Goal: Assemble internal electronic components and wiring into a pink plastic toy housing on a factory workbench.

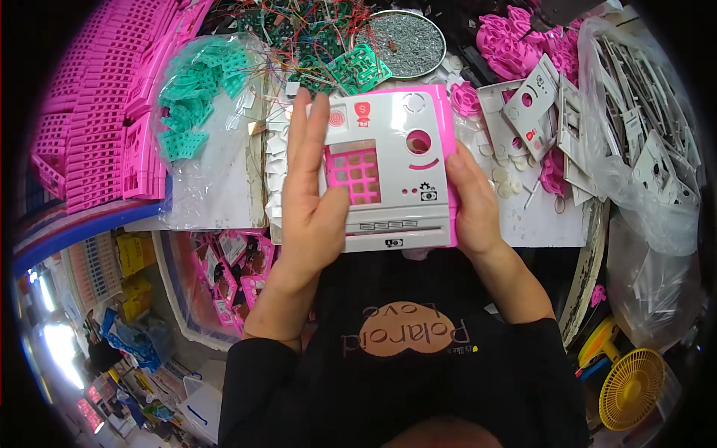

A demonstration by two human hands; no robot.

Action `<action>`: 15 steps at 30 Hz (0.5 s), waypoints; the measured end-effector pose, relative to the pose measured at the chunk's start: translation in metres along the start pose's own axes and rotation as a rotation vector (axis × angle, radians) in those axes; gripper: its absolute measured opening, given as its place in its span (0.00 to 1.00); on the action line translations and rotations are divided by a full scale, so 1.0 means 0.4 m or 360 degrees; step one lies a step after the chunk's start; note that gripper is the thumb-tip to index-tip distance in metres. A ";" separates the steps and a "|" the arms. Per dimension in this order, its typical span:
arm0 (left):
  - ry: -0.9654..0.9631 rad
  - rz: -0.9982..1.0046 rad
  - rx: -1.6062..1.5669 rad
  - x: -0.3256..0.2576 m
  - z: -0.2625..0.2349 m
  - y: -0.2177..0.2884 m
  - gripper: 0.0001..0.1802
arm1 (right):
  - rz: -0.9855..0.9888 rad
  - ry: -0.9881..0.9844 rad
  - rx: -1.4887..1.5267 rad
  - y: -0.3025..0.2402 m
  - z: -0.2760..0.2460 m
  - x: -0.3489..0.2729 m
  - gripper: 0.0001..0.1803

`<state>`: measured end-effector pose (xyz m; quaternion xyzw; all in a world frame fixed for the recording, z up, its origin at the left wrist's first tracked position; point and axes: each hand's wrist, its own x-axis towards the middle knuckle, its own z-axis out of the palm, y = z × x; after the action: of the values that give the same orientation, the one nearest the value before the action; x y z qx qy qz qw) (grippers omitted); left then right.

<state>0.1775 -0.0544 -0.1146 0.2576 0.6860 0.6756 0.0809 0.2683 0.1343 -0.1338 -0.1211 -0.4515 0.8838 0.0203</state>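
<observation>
Between my two hands is a white and pink plastic toy housing (396, 168), front face up, with a round hole, printed symbols and a slot near its lower edge. A pink grid for keys (358, 179) shows through its square window. My left hand (305, 205) grips the left edge, fingers stretched upward and thumb on the front. Round the pink right side wraps my right hand (476, 201), its fingers partly hidden behind the housing. Just beyond the housing lie green circuit boards (360, 69) with red wires.
Stacked pink grid parts (97, 104) and a bag of green pieces (194, 89) lie left. A round tray of screws (403, 45) sits at the back. White panels (530, 104), pink parts (515, 45) and a plastic bag (642, 134) crowd the right; a yellow fan (631, 388) stands below.
</observation>
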 end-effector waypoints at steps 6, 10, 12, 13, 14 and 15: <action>-0.0084 0.0001 0.0133 -0.028 0.003 -0.011 0.47 | -0.0073 -0.0173 -0.0040 0.025 -0.010 -0.007 0.34; -0.0021 -0.0145 -0.0061 -0.047 0.001 -0.016 0.48 | -0.0066 -0.0212 -0.0132 0.015 0.004 -0.014 0.37; 0.0022 -0.0201 -0.0123 -0.056 0.002 -0.014 0.49 | -0.0068 -0.0210 -0.0108 0.015 0.015 -0.017 0.37; 0.0037 -0.0227 -0.0160 -0.060 0.004 -0.016 0.49 | -0.0081 -0.0216 -0.0139 0.019 0.014 -0.019 0.37; 0.0052 -0.0228 -0.0199 -0.063 0.007 -0.019 0.49 | -0.0105 -0.0231 -0.0181 0.019 0.015 -0.019 0.37; 0.0074 -0.0232 -0.0223 -0.068 0.008 -0.016 0.49 | -0.0125 -0.0257 -0.0211 0.019 0.018 -0.018 0.37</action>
<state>0.2004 -0.0639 -0.1275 0.1849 0.6556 0.7202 0.1316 0.2742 0.1233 -0.1344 -0.0329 -0.5135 0.8574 0.0104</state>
